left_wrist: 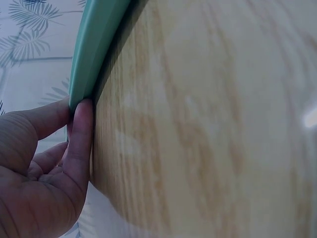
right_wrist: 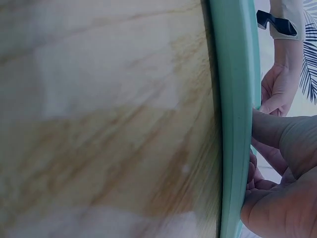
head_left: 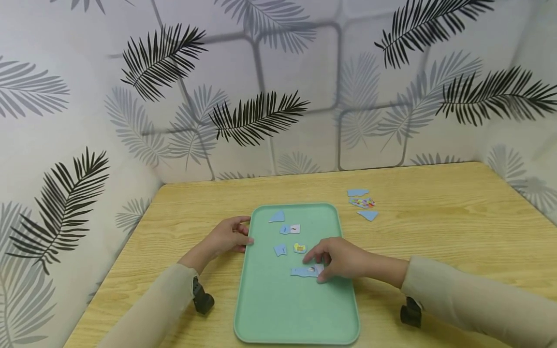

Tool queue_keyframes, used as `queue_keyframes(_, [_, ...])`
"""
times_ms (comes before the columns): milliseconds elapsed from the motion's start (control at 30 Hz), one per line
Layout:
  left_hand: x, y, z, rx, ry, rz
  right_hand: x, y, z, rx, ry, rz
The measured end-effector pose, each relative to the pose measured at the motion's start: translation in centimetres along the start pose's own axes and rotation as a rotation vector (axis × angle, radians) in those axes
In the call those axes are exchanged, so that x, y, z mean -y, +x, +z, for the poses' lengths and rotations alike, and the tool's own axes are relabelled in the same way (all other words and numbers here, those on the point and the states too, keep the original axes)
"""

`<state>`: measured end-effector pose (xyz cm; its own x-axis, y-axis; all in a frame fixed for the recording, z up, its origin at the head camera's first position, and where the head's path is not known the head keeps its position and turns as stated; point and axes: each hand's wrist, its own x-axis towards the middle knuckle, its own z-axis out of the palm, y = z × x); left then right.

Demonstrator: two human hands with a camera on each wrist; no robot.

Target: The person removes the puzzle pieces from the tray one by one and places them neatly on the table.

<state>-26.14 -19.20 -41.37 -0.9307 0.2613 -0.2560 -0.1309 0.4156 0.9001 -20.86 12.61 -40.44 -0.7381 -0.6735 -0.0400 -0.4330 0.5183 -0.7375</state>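
A mint-green tray (head_left: 296,314) lies on the table with several flat, light-blue puzzle pieces in it. My left hand (head_left: 228,236) pinches the tray's left rim; the left wrist view shows the thumb and forefinger of that hand (left_wrist: 47,163) at the edge. Inside the tray, my right hand (head_left: 341,258) has thumb and fingers bent around the right, whitish end of a blue puzzle strip (head_left: 302,272), partly covering it. In the right wrist view the tray wall (right_wrist: 235,124) hides the fingertips of my right hand (right_wrist: 285,193). A yellow-printed piece (head_left: 300,248) lies just beyond.
Also in the tray are a small blue piece (head_left: 280,250), a blue-and-white piece (head_left: 290,229) and a triangular blue piece (head_left: 277,216). Beyond its right corner, a multicoloured piece (head_left: 362,202) lies between two blue ones on the wooden table (head_left: 435,217). A patterned wall (head_left: 304,140) stands behind.
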Motion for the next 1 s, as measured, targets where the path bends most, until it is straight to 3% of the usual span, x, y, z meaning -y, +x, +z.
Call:
queue_keyframes(400, [-0.12, -0.06, -0.03, -0.001, 0.012, 0.0, 0.2, -0.16, 0.08, -0.012, 0.017, 0.016])
queue_keyframes(1000, [0.06, 0.09, -0.03, 0.004, -0.015, -0.005, 0.11, -0.41, -0.07, -0.003, -0.022, -0.028])
